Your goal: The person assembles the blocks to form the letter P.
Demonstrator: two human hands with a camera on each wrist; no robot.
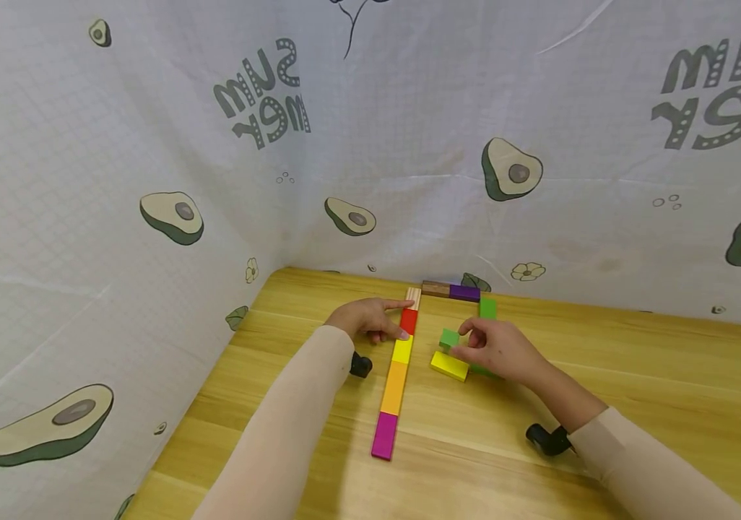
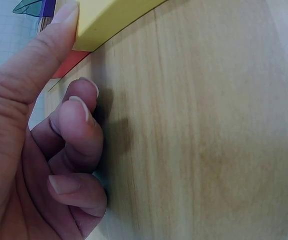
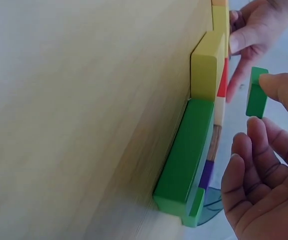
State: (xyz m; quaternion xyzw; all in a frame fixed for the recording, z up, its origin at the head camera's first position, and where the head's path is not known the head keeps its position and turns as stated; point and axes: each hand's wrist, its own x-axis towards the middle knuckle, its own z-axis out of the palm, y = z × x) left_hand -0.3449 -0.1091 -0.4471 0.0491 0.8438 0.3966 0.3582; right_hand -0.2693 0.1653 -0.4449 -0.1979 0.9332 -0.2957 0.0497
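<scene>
A row of flat blocks runs toward me: bare wood (image 1: 413,295), red (image 1: 408,321), yellow (image 1: 402,350), orange (image 1: 394,388) and magenta (image 1: 384,436). My left hand (image 1: 370,318) rests on its far part, the straight index finger at the bare wood block and the thumb at the red-yellow joint. The other fingers (image 2: 81,125) bend loosely beside the row. My right hand (image 1: 497,348) pinches a small green block (image 3: 256,93) between thumb and finger, raised over the table. Below it lie a slanted yellow block (image 1: 450,366) and a long green block (image 3: 186,155), partly hidden in the head view.
Brown (image 1: 436,289) and purple (image 1: 464,292) blocks lie end to end at the table's back edge. Another green block (image 1: 488,308) runs from the purple one toward me. A printed curtain (image 1: 409,144) hangs behind the wooden table (image 1: 474,462). Black wrist gear (image 1: 547,439) hangs below the right wrist.
</scene>
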